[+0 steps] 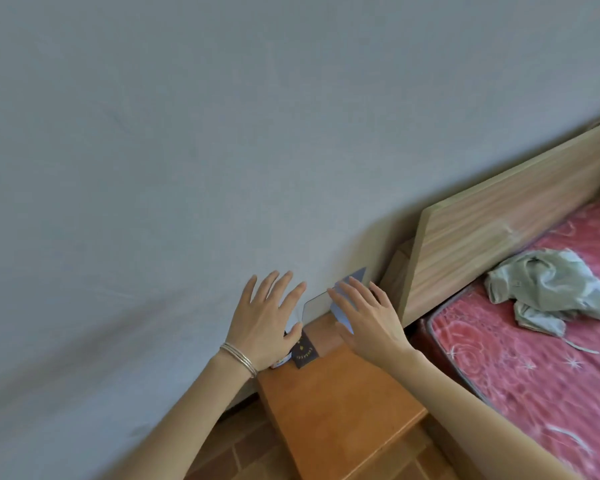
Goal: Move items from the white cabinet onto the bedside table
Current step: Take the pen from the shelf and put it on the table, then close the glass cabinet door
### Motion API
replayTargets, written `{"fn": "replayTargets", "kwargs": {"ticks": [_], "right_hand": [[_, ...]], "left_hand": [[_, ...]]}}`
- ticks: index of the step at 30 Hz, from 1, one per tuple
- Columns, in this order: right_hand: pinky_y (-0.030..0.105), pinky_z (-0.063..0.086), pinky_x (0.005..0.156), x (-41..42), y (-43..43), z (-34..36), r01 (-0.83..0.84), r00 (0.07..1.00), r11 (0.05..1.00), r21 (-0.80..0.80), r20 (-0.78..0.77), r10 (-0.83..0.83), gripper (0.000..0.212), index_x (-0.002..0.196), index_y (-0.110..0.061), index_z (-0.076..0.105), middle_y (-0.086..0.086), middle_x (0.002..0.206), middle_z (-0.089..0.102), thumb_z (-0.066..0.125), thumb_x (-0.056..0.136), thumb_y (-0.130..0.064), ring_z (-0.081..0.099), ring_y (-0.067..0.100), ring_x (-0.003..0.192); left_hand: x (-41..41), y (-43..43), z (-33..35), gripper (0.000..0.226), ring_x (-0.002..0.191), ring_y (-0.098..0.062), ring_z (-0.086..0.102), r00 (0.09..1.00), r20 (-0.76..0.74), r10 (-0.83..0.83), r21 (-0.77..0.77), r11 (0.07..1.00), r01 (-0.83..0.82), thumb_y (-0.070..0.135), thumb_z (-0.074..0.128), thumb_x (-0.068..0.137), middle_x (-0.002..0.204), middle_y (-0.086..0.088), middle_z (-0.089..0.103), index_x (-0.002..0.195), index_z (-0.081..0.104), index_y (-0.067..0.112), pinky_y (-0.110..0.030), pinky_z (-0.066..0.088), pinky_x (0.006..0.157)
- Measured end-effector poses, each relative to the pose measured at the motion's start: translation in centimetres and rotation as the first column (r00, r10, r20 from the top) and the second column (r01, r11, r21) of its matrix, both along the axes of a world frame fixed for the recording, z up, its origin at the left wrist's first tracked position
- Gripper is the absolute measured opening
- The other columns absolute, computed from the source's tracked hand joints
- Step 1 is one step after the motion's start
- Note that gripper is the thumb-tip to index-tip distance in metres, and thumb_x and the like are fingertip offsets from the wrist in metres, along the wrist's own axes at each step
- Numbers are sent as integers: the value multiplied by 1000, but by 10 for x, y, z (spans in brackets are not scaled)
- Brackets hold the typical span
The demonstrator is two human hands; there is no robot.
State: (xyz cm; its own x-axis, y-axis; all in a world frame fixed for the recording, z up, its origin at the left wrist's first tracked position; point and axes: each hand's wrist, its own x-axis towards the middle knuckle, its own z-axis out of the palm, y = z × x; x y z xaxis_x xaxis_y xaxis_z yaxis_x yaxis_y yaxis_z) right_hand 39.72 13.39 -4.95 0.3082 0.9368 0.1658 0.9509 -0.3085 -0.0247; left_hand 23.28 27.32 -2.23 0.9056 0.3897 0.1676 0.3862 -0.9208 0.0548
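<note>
The orange wooden bedside table (340, 414) stands against the pale wall beside the bed. At its back stand a light blue card or thin box (343, 306), a clear pane (317, 306) leaning on the wall, and a small dark box with gold print (304, 351). A white round item (280, 362) peeks out under my left hand. My left hand (264, 320), with bangles on the wrist, hovers with fingers spread over the table's back left corner. My right hand (368, 320) is spread over the blue card, holding nothing. The white cabinet is out of view.
A bed with a pink patterned mattress (534, 358) lies to the right, with a crumpled pale green cloth (551, 285) on it. Its wooden headboard (499, 233) runs along the wall. Brown floor tiles (243, 448) show below the table.
</note>
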Motion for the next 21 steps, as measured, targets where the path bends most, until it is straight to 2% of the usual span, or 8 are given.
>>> {"fn": "replayTargets", "kwargs": {"ticks": [3,6,11,13,16,21], "right_hand": [[55,40,99,-2,-41,30,95,991,994,49,85,-99,65,128,-17,54,7,129,56,75,69,-34,48,29,124],[53,37,102,-9,-83,41,247,964,968,44,91,-251,65,133,-18,49,8,134,52,70,74,-36,44,29,128],[51,35,105,-36,-162,42,505,861,862,47,43,-507,60,134,-19,46,7,137,49,57,79,-40,42,26,130],[50,34,106,-54,-196,41,635,771,770,52,19,-637,59,136,-20,44,6,139,48,50,82,-42,41,25,131],[47,25,106,-93,-244,38,803,596,594,49,-27,-803,57,138,-21,41,6,142,44,41,86,-44,37,24,133],[47,27,106,-175,-311,49,957,285,283,58,-17,-958,59,138,-22,40,7,142,45,40,84,-44,40,23,132]], "left_hand": [[14,-22,24,58,122,-33,50,996,60,-63,5,998,63,46,37,82,133,-11,54,128,57,17,-54,39,99],[27,-50,29,59,124,-33,48,979,68,-194,0,981,194,47,39,81,134,-11,54,129,57,18,-54,39,100],[57,-96,22,60,131,-32,37,857,6,-515,16,857,515,50,40,80,138,-10,49,130,55,21,-53,28,101],[70,-115,21,61,131,-31,36,782,-25,-623,27,781,624,52,40,79,138,-10,49,130,55,22,-52,26,101],[86,-149,26,64,131,-31,38,635,-56,-770,49,634,772,53,38,79,138,-10,49,131,54,21,-52,26,101],[87,-222,29,64,133,-32,35,288,-29,-957,75,285,956,53,39,81,142,-11,45,135,49,21,-53,26,103]]}}
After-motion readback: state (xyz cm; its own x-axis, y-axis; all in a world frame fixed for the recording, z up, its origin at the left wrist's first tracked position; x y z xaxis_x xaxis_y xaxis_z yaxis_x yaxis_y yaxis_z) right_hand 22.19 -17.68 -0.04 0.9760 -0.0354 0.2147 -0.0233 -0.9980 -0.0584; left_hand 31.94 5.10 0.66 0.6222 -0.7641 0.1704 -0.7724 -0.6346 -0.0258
